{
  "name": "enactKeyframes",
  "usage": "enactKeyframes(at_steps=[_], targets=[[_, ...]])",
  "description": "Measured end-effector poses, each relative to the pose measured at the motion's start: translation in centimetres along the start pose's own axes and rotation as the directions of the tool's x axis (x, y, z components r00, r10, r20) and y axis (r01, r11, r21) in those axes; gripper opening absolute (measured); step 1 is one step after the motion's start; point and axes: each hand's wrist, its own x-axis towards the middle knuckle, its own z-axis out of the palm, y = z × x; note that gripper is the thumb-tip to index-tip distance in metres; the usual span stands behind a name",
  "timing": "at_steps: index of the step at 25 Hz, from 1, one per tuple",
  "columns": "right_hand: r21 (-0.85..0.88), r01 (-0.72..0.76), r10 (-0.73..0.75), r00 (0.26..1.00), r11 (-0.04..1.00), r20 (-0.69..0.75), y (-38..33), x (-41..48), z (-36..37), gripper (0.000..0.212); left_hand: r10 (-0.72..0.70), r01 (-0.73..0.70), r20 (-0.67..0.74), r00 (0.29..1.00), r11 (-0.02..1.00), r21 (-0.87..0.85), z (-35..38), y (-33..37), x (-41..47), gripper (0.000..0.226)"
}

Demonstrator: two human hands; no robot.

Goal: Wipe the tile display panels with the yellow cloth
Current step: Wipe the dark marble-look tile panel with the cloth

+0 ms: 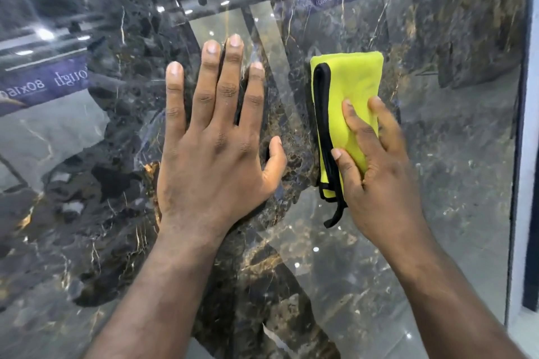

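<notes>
Head view shows me wiping underway, I judge: left hand [215,137] spread flat on the tile panel [455,189], right hand [376,166] gripping the folded yellow cloth [350,87] against the panel's right half, with the cleaned share hidden by glare.

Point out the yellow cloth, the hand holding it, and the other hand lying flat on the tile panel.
yellow cloth [354,81]: head view, on its bare upper fold above the fingers.
right hand [376,175]: head view, on the back of the hand.
left hand [215,151]: head view, on the back of the hand.

left hand [215,143] flat on panel [452,169], cloth [350,87] just right
</notes>
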Motion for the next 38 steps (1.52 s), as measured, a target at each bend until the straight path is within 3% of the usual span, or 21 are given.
enactKeyframes(at_steps=[6,8,10,14,20,29,33,38], targets=[[0.142,0.02,0.019,0.963,0.99,-0.269,-0.6,-1.1,0.9,0.044,0.0,0.0,0.001,1.0,1.0,0.0,-0.1,0.1,-0.1,0.085],[0.174,0.008,0.032,0.974,0.985,-0.222,-0.2,-1.7,1.0,0.044,0.002,-0.002,0.025,1.0,1.0,-0.002,-0.4,0.1,0.0,0.086],[0.196,-0.059,0.076,0.994,0.979,-0.081,0.2,-3.0,1.0,0.051,-0.005,0.005,0.041,0.999,1.0,-0.008,-0.6,0.0,0.0,0.086],[0.191,-0.046,0.031,0.996,0.981,0.081,1.1,-2.6,-0.6,0.061,-0.03,0.03,0.029,0.999,1.0,0.004,-0.3,0.2,0.0,0.086],[0.114,-0.023,0.004,0.987,0.993,0.161,0.6,0.1,-1.5,0.069,-0.037,0.037,-0.026,0.999,0.999,-0.002,0.1,0.2,-0.3,0.082],[0.148,0.0,-0.024,0.986,0.989,0.164,0.5,0.3,-2.3,0.076,-0.045,0.044,-0.109,0.993,0.999,-0.006,0.6,0.0,-0.6,0.077],[0.056,0.044,-0.052,0.986,0.997,0.16,-1.2,3.4,-2.4,0.077,-0.033,0.032,-0.143,0.989,0.999,-0.008,0.8,-0.1,-0.6,0.074],[0.026,0.062,-0.067,0.965,0.998,0.255,-0.4,0.0,-3.0,0.08,-0.044,0.043,-0.17,0.985,0.999,-0.009,0.9,0.1,-0.7,0.073]])
